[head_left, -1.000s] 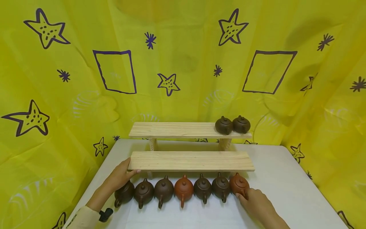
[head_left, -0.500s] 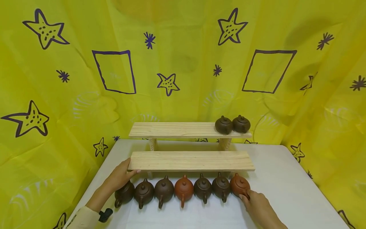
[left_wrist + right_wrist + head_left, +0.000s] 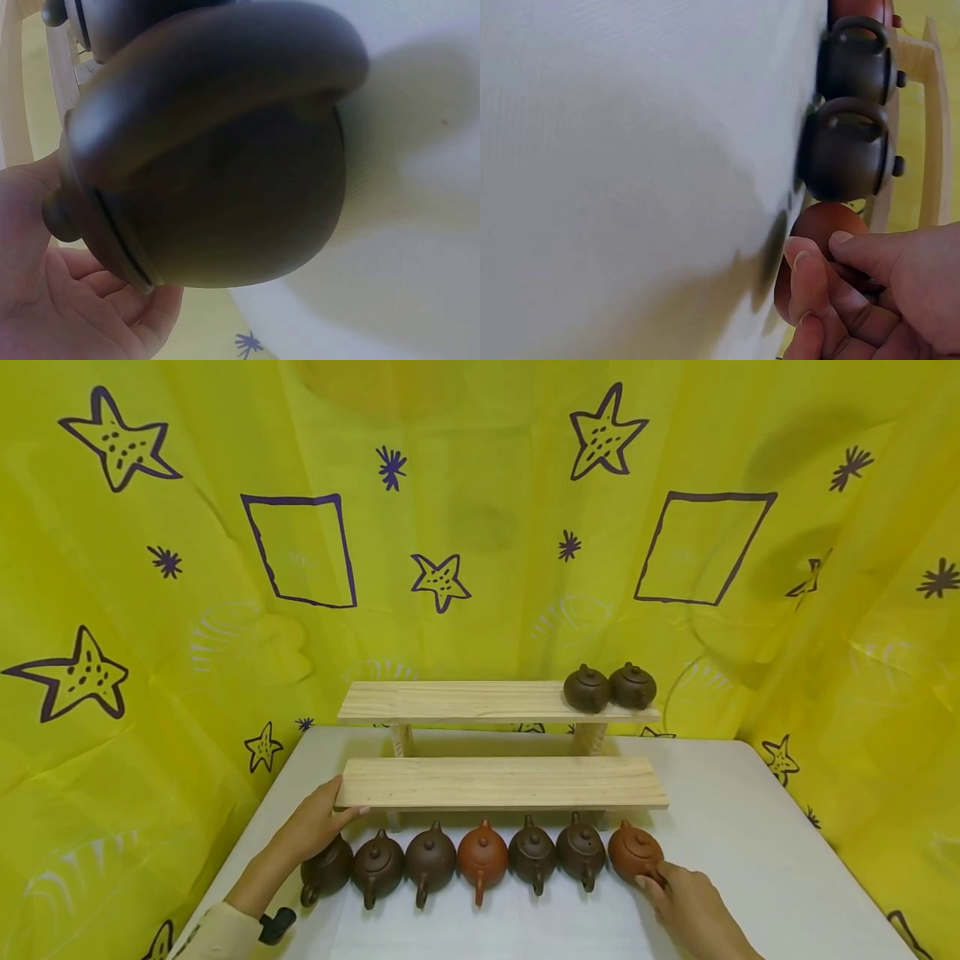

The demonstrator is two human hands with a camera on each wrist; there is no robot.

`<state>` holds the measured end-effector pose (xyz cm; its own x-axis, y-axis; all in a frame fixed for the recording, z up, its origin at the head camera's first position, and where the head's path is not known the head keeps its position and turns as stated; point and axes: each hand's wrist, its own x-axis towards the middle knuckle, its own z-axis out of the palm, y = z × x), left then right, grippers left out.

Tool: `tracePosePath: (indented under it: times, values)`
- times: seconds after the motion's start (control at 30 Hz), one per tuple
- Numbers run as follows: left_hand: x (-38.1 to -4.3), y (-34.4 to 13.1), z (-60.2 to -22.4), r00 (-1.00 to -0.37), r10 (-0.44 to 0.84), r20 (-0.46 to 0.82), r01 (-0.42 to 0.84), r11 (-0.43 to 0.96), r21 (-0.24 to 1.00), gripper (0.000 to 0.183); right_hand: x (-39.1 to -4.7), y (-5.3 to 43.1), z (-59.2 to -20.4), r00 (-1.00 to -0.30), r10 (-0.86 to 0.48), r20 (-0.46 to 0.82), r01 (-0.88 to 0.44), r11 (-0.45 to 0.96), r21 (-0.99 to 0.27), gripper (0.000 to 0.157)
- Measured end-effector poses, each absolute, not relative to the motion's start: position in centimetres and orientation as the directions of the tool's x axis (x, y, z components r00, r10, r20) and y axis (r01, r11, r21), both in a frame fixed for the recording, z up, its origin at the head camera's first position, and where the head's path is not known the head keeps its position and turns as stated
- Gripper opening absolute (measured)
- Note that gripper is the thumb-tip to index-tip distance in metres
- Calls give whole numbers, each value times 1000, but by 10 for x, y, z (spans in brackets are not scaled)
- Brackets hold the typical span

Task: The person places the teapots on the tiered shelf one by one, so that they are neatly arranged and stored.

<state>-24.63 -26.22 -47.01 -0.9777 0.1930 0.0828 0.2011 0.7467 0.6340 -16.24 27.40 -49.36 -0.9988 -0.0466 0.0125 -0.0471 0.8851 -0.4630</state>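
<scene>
My right hand (image 3: 693, 902) pinches the handle of a reddish-brown clay teapot (image 3: 634, 850) at the right end of a row of several teapots. In the right wrist view, thumb and fingers close round that handle, hiding much of the pot. My left hand (image 3: 315, 822) grips the left end of the lower wooden shelf (image 3: 502, 782), its thumb along the front edge. Below that hand is a dark brown teapot (image 3: 327, 867), large in the left wrist view with its handle towards the camera. Another red teapot (image 3: 482, 856) sits mid-row between dark ones.
Two dark teapots, one of them a round pot (image 3: 587, 688), stand on the right of the upper wooden shelf (image 3: 450, 700). A white table (image 3: 750, 843) carries everything. Yellow patterned cloth (image 3: 480, 635) hangs behind and at both sides.
My right hand has shifted the end red teapot slightly to the right, widening the gap to its dark neighbour. The left hand keeps its place on the shelf.
</scene>
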Motion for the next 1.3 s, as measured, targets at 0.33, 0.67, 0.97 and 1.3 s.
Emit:
tracePosePath:
  times: [0.33, 0.67, 0.97, 1.3]
  values:
    - [-247, -264, -471, -973, 205, 102, 224, 753, 619, 79, -156, 277, -446, -996, -85, -9, -70, 866, -495, 22]
    - [-245, -264, -470, -975, 198, 102, 218, 758, 615, 79, -177, 243, -390, -977, -153, 150, -208, 847, -489, 30]
    - [-247, -263, -471, -971, 207, 120, 236, 745, 623, 75, -223, 197, -364, -928, -223, 297, -344, 818, -462, 29]
    - [-248, -263, -473, -977, 181, 112, 211, 758, 618, 76, -277, 166, -348, -910, -226, 348, -378, 797, -470, 35]
